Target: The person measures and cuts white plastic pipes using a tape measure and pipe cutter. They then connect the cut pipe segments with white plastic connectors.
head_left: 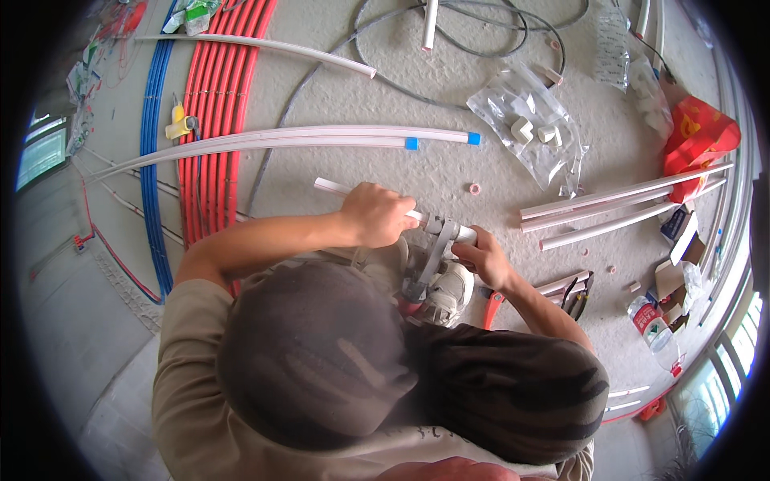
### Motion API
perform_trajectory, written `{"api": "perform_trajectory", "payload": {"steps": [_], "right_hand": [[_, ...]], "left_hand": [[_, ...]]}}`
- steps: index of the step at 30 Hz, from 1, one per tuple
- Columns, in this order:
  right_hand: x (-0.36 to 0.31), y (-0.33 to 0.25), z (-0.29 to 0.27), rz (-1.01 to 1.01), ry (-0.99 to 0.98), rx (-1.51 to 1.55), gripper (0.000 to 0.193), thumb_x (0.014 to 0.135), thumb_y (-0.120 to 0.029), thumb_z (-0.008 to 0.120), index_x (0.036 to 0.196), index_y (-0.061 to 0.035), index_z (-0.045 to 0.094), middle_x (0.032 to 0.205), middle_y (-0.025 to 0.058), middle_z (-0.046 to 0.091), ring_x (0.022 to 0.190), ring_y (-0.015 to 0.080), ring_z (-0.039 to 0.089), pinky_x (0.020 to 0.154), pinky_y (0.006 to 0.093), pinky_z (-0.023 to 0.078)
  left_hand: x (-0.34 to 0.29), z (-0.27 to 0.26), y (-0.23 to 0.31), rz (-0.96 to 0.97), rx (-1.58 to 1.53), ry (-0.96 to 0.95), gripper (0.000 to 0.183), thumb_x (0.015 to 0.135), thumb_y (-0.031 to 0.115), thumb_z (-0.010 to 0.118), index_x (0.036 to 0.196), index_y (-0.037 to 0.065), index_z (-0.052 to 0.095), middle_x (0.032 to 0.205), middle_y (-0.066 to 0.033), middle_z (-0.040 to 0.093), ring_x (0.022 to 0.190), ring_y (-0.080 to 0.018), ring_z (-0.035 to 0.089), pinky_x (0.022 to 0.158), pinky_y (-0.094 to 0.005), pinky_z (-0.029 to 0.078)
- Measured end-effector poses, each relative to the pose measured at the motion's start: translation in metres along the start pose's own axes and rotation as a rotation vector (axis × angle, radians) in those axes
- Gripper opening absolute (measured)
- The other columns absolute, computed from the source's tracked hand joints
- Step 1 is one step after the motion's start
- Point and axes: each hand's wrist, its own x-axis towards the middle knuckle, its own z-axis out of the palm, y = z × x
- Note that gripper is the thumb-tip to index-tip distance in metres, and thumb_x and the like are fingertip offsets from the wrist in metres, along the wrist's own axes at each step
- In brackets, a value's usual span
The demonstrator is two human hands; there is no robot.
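Observation:
My left hand (375, 215) is wrapped round a white plastic pipe (329, 186), whose right end meets a metal pipe-welding tool (435, 255). This grey tool stands upright between my feet, its lower part partly hidden by my knee. On its other side, my right hand (488, 258) is closed on a short white pipe fitting (464, 234) that sits against the tool. A light-coloured shoe (449, 295) shows just below the tool. My knees, in dark patterned trousers, fill the lower middle.
Red pipes (215, 120) and blue pipes (155, 120) run along the floor at left. Long white pipes (321, 138) lie ahead. A clear bag (501, 100) with fittings, loose white pipes (597, 202), pliers (577, 297) and a plastic bottle (651, 325) lie to the right.

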Motion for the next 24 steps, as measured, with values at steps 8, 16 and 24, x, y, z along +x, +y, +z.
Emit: {"api": "perform_trajectory", "payload": {"steps": [8, 16, 24], "right_hand": [[-0.001, 0.002, -0.008, -0.124, -0.043, -0.043, 0.032, 0.107, -0.034, 0.062, 0.108, -0.0021, 0.058, 0.082, -0.0024, 0.055, 0.068, 0.0055, 0.046, 0.06, 0.0247, 0.037], [-0.006, 0.007, -0.01, -0.078, -0.053, 0.12, 0.037, 0.11, -0.037, 0.057, 0.109, -0.0011, 0.064, 0.091, 0.0019, 0.066, 0.067, 0.0049, 0.046, 0.059, 0.0222, 0.037], [-0.008, 0.008, -0.008, -0.075, -0.019, 0.133, 0.034, 0.109, -0.034, 0.058, 0.106, -0.0005, 0.065, 0.093, 0.0059, 0.07, 0.065, 0.0069, 0.048, 0.059, 0.0235, 0.038]], "left_hand": [[0.0, -0.008, -0.002, 0.031, -0.015, -0.046, 0.035, 0.093, 0.04, 0.07, 0.085, 0.006, 0.065, 0.076, -0.0169, 0.071, 0.073, -0.04, 0.071, 0.065, -0.0524, 0.053], [-0.008, 0.002, -0.014, 0.163, 0.021, 0.087, 0.029, 0.093, 0.031, 0.074, 0.083, 0.006, 0.061, 0.078, -0.0119, 0.067, 0.074, -0.0362, 0.07, 0.061, -0.0482, 0.052], [-0.012, -0.003, -0.018, 0.164, 0.011, 0.1, 0.029, 0.094, 0.032, 0.072, 0.081, 0.007, 0.063, 0.075, -0.0122, 0.068, 0.072, -0.0355, 0.071, 0.06, -0.0481, 0.054]]}}
